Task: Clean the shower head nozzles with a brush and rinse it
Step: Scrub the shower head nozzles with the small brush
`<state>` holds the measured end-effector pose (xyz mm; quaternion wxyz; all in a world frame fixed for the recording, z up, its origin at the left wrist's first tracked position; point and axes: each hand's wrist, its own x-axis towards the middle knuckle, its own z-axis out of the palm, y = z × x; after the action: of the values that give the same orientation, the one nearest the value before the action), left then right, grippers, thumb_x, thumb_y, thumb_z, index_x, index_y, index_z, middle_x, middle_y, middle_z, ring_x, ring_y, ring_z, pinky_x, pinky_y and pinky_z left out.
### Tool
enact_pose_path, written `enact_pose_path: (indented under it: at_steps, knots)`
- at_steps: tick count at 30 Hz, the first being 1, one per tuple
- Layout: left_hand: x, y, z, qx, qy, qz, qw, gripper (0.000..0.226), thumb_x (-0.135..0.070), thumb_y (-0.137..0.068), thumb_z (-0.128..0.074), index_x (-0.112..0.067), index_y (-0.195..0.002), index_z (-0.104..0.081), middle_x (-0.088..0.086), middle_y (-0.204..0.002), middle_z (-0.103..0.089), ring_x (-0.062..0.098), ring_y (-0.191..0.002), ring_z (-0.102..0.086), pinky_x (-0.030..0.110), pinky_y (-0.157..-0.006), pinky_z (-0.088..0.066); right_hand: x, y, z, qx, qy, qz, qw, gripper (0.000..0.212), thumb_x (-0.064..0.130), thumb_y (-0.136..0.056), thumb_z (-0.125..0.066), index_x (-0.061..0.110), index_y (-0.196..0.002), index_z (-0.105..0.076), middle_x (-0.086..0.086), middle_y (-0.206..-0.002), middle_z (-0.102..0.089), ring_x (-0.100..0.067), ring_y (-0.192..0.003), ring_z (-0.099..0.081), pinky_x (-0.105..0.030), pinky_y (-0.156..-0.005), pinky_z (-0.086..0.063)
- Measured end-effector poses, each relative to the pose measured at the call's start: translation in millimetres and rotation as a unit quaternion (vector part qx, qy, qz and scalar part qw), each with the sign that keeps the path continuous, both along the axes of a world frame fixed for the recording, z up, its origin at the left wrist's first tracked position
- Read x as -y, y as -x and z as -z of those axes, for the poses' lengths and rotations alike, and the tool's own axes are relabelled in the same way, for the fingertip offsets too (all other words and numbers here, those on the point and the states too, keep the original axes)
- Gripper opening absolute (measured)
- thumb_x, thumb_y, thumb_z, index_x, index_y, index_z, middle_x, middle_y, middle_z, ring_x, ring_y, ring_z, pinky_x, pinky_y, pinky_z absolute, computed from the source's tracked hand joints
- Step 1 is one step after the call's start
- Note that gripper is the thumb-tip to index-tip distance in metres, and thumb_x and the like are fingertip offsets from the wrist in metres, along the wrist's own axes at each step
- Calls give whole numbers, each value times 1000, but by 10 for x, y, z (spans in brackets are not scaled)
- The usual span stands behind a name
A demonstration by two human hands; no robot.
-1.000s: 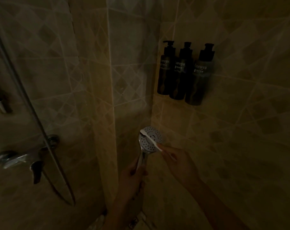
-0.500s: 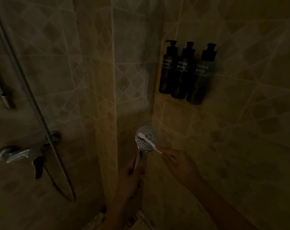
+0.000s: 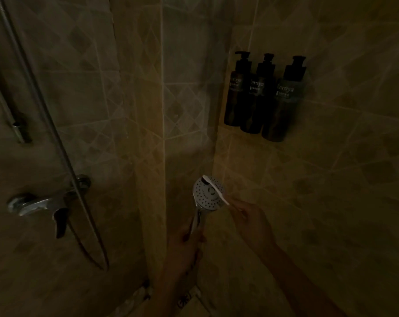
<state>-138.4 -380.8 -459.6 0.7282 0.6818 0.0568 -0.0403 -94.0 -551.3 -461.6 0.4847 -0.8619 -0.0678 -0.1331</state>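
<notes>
Dim tan tiled walls (image 3: 331, 202) fill my view, patterned with diamonds and meeting in a corner that runs down the middle. At about ten o'clock a metal shower hose (image 3: 57, 138) drops past a chrome mixer tap (image 3: 43, 205), which sits at nine o'clock with its lever hanging down. At two o'clock three dark pump bottles (image 3: 262, 99) hang side by side on the right-hand wall, touching one another, with pale lettering I cannot fully read. Just below centre, at roughly six o'clock, I see the shower head (image 3: 206, 194) held upright with its round perforated face turned toward me. My left hand (image 3: 184, 243) is wrapped closed around its chrome handle from below. My right hand (image 3: 251, 219), at about four o'clock from the shower head, has its fingers pinched together on the lower end of a white brush (image 3: 215, 189). The brush lies diagonally across the face, its head at the disc's upper edge near twelve o'clock, its handle slanting down to the right. It lies against the nozzle plate as far as I can tell in this low light.
</notes>
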Motion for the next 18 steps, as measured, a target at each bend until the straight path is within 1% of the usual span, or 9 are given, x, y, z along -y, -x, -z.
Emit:
enact_pose_path:
  at_steps: [1, 4, 6, 7, 9, 11, 14, 16, 18]
  knots:
    - [-8, 2, 6, -3, -7, 0, 1000, 34, -26, -93, -52, -43, -65, -60, 4, -64, -61, 11, -43, -49, 22, -42, -38, -19, 38, -3, 1, 5, -12, 1000, 32, 18, -93, -55, 28, -123, -58, 11, -121, -61, -1, -110, -59, -17, -98, -45]
    - [-35, 4, 8, 2, -15, 7, 1000, 31, -26, -95, -49, -43, -70, -57, 4, -66, -61, 12, -45, -51, 23, -45, -38, -100, 178, 51, 4, 64, -53, 997, 31, 23, -94, -54, 40, -120, -57, 17, -111, -66, 1, -97, -63, -22, -89, -52]
    - [-54, -4, -12, 4, -6, 10, 1000, 28, -25, -95, -48, -45, -77, -58, 3, -64, -59, 10, -44, -49, 21, -42, -38, -51, 133, 39, 9, 34, -33, 999, 29, 22, -94, -54, 40, -117, -59, 16, -109, -67, -1, -96, -65, -26, -89, -54]
    - [-58, -12, -17, 8, -8, 14, 1000, 30, -25, -95, -48, -47, -78, -60, 3, -64, -58, 11, -43, -48, 21, -41, -38, -1, 79, 15, 5, 9, -12, 1000, 28, 21, -94, -54, 36, -117, -60, 14, -110, -67, 0, -97, -64, -24, -90, -53]
    - [-61, -16, -14, 15, -17, 17, 1000, 29, -26, -95, -49, -52, -90, -59, 3, -65, -59, 12, -44, -47, 22, -41, -38, 46, 27, -54, 3, -14, 20, 1000, 28, 21, -94, -53, 34, -118, -60, 13, -115, -64, 6, -98, -61, -11, -90, -47]
    - [-63, -18, -17, 14, -10, 16, 1000, 22, -28, -95, -49, -47, -95, -61, 0, -63, -60, 11, -45, -48, 22, -42, -38, 1, 73, -68, 0, -27, -13, 1000, 29, 20, -93, -55, 37, -117, -59, 17, -115, -63, 9, -99, -60, -8, -90, -45]
    - [-57, -27, -10, 12, 2, 12, 1000, 22, -27, -95, -48, -43, -93, -63, -1, -60, -59, 11, -44, -48, 22, -41, -38, -102, 141, 31, -12, -22, -72, 997, 31, 17, -93, -55, 33, -119, -62, 11, -115, -67, -3, -104, -64, -23, -93, -50]
    - [-39, -32, -5, 12, 4, 10, 1000, 25, -24, -95, -49, -45, -89, -61, -1, -59, -58, 10, -41, -47, 20, -38, -37, -45, 14, 11, -10, -43, -18, 999, 28, 15, -93, -56, 27, -118, -63, 6, -112, -69, -10, -101, -65, -30, -94, -52]
    - [-18, -18, -13, 9, 7, 17, 1000, 23, -22, -95, -49, -40, -86, -61, 0, -59, -57, 10, -41, -44, 19, -37, -35, 12, -98, -78, 1, -42, 29, 999, 27, 13, -93, -55, 22, -118, -62, 4, -113, -67, -6, -98, -64, -31, -97, -50]
